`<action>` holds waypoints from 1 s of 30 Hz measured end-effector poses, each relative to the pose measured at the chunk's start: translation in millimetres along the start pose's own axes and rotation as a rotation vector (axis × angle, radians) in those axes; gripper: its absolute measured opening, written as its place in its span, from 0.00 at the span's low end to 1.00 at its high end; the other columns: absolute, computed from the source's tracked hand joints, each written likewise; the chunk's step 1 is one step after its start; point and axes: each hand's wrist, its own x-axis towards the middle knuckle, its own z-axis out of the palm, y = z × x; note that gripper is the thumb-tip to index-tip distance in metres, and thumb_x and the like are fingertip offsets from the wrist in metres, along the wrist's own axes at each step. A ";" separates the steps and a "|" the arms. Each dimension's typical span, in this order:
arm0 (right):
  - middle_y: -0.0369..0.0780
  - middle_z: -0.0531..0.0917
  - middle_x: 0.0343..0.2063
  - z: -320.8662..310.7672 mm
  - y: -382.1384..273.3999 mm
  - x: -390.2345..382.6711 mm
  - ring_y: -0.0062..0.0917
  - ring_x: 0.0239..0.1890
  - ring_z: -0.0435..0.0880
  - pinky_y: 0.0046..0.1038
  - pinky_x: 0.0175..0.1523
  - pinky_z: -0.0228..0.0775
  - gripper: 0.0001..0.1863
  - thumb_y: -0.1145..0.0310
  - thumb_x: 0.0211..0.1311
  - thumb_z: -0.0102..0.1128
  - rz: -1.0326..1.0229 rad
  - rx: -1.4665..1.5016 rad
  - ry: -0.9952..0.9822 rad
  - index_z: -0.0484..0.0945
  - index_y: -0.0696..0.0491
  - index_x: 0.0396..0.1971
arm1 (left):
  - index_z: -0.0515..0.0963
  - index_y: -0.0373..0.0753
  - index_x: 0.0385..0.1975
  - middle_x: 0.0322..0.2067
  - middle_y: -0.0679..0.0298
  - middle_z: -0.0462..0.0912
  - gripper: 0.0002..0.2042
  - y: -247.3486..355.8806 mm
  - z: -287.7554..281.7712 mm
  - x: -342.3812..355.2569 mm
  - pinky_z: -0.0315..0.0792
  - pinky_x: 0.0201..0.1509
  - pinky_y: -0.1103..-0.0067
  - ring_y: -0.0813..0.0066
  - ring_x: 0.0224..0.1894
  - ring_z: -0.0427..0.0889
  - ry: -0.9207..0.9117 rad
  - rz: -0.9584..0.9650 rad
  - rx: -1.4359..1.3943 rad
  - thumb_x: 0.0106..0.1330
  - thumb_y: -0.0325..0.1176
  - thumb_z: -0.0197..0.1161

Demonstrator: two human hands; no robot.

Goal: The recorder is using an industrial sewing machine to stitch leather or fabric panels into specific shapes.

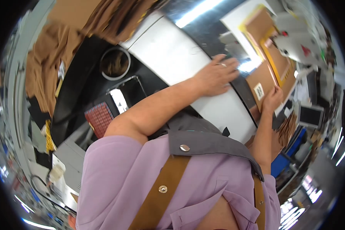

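My left hand (217, 75) reaches over the white table top beside a shiny metal plate (197, 21). Its fingers are apart and a little blurred, with nothing in them; a ring shows on one finger. Farther right, my right hand (272, 100) is closed on the near edge of a flat brown panel (253, 80) bearing a white printed label (258, 91). The panel reaches toward the sewing machine (298, 43). A yellow-edged template frame (271, 63) lies on the brown material, just beyond my right fingertips. What my right thumb touches is hidden.
Brown fabric pieces (115, 17) are piled at the far left. A black surface holds a round container (115, 63), a phone-like object (119, 100) and a red woven pouch (99, 119). A small screen (310, 116) stands at right, near a blue bin (289, 153).
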 end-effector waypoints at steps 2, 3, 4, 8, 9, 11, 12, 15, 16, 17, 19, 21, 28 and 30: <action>0.45 0.82 0.50 -0.5 -20.0 -1.7 0.45 0.53 0.79 0.45 0.59 0.68 0.12 0.64 0.70 0.57 0.064 0.006 0.025 0.78 0.53 0.47 | 0.71 0.39 0.64 0.72 0.57 0.65 0.29 0.9 -1.0 -2.3 0.48 0.78 0.55 0.61 0.76 0.59 0.025 -0.015 -0.017 0.64 0.43 0.66; 0.43 0.81 0.51 -3.9 -29.1 -2.4 0.44 0.54 0.78 0.45 0.59 0.67 0.12 0.63 0.70 0.58 0.081 0.032 0.023 0.78 0.51 0.48 | 0.69 0.39 0.65 0.72 0.57 0.63 0.30 3.7 -3.6 -2.0 0.47 0.78 0.54 0.60 0.77 0.58 -0.004 -0.022 0.033 0.64 0.43 0.65; 0.41 0.81 0.52 -6.4 -34.9 -2.0 0.43 0.55 0.78 0.46 0.59 0.67 0.12 0.62 0.69 0.59 0.097 0.057 0.024 0.78 0.49 0.49 | 0.68 0.39 0.67 0.73 0.57 0.62 0.31 7.8 -5.9 -1.1 0.47 0.78 0.54 0.60 0.77 0.57 -0.029 -0.028 0.084 0.64 0.44 0.64; 0.37 0.79 0.55 -7.5 -31.5 -7.4 0.39 0.57 0.76 0.45 0.61 0.66 0.14 0.61 0.66 0.63 0.142 0.119 0.053 0.77 0.47 0.49 | 0.64 0.38 0.70 0.75 0.54 0.58 0.35 21.7 -6.6 3.9 0.43 0.79 0.52 0.57 0.78 0.54 -0.119 -0.043 0.235 0.65 0.46 0.62; 0.37 0.79 0.55 -8.8 -30.6 -10.3 0.39 0.57 0.76 0.45 0.61 0.66 0.14 0.61 0.66 0.63 0.179 0.118 0.073 0.77 0.47 0.49 | 0.62 0.37 0.71 0.76 0.53 0.57 0.37 24.4 -4.9 3.5 0.41 0.79 0.52 0.55 0.79 0.52 -0.154 -0.075 0.275 0.65 0.47 0.61; 0.36 0.79 0.56 -8.3 -30.9 -10.6 0.37 0.59 0.76 0.44 0.63 0.65 0.15 0.60 0.65 0.65 0.185 0.193 0.068 0.78 0.47 0.49 | 0.60 0.36 0.72 0.76 0.51 0.56 0.38 28.5 2.3 2.9 0.39 0.79 0.52 0.53 0.79 0.50 -0.152 -0.053 0.306 0.64 0.48 0.62; 0.36 0.79 0.56 -7.7 -31.8 -10.9 0.37 0.59 0.76 0.44 0.63 0.65 0.15 0.60 0.65 0.65 0.209 0.198 0.084 0.78 0.47 0.49 | 0.59 0.34 0.72 0.76 0.49 0.55 0.40 30.8 4.0 3.0 0.37 0.79 0.51 0.51 0.80 0.49 -0.135 -0.074 0.322 0.64 0.49 0.62; 0.35 0.79 0.56 -9.1 -32.7 -11.7 0.35 0.61 0.75 0.43 0.65 0.63 0.17 0.59 0.62 0.68 0.245 0.284 0.055 0.79 0.46 0.48 | 0.56 0.30 0.73 0.76 0.46 0.52 0.44 33.8 6.0 3.5 0.35 0.79 0.50 0.48 0.80 0.46 -0.174 -0.074 0.365 0.63 0.54 0.61; 0.35 0.79 0.56 -9.9 -32.2 -12.0 0.35 0.61 0.75 0.43 0.65 0.63 0.17 0.59 0.62 0.68 0.263 0.288 0.064 0.79 0.46 0.48 | 0.56 0.30 0.73 0.76 0.46 0.51 0.45 33.7 6.4 2.5 0.35 0.79 0.49 0.48 0.80 0.46 -0.172 -0.082 0.365 0.63 0.55 0.61; 0.35 0.79 0.56 -11.2 -32.5 -11.7 0.34 0.61 0.74 0.43 0.65 0.63 0.17 0.58 0.62 0.69 0.260 0.318 0.065 0.79 0.46 0.48 | 0.54 0.29 0.74 0.76 0.46 0.51 0.46 33.7 7.1 0.0 0.34 0.79 0.49 0.47 0.80 0.46 -0.166 -0.074 0.356 0.63 0.56 0.60; 0.34 0.78 0.56 -15.3 -34.4 -11.1 0.34 0.62 0.74 0.43 0.66 0.61 0.18 0.57 0.59 0.71 0.263 0.383 0.056 0.79 0.46 0.47 | 0.53 0.29 0.74 0.77 0.45 0.51 0.46 36.6 8.3 -1.6 0.34 0.79 0.49 0.47 0.80 0.45 -0.176 -0.078 0.373 0.63 0.56 0.60; 0.34 0.78 0.56 -18.7 -34.3 -11.7 0.33 0.62 0.74 0.43 0.66 0.61 0.18 0.57 0.58 0.73 0.279 0.412 0.054 0.80 0.46 0.45 | 0.59 0.32 0.72 0.73 0.47 0.60 0.41 44.9 5.1 7.9 0.40 0.77 0.50 0.50 0.77 0.55 -0.099 -0.076 0.349 0.64 0.54 0.60; 0.33 0.79 0.53 -28.1 -33.1 -10.9 0.32 0.59 0.75 0.42 0.64 0.61 0.13 0.62 0.52 0.77 0.293 0.450 0.044 0.81 0.46 0.33 | 0.73 0.40 0.62 0.64 0.54 0.74 0.23 47.9 1.1 116.2 0.58 0.71 0.59 0.53 0.66 0.72 -0.030 -0.006 0.154 0.68 0.38 0.64; 0.32 0.80 0.51 -31.4 -34.0 -8.9 0.31 0.58 0.75 0.42 0.63 0.61 0.12 0.63 0.52 0.76 0.295 0.479 0.032 0.81 0.47 0.33 | 0.73 0.40 0.62 0.64 0.54 0.74 0.23 48.2 16.8 151.1 0.60 0.71 0.60 0.52 0.67 0.71 -0.027 0.031 0.094 0.68 0.36 0.64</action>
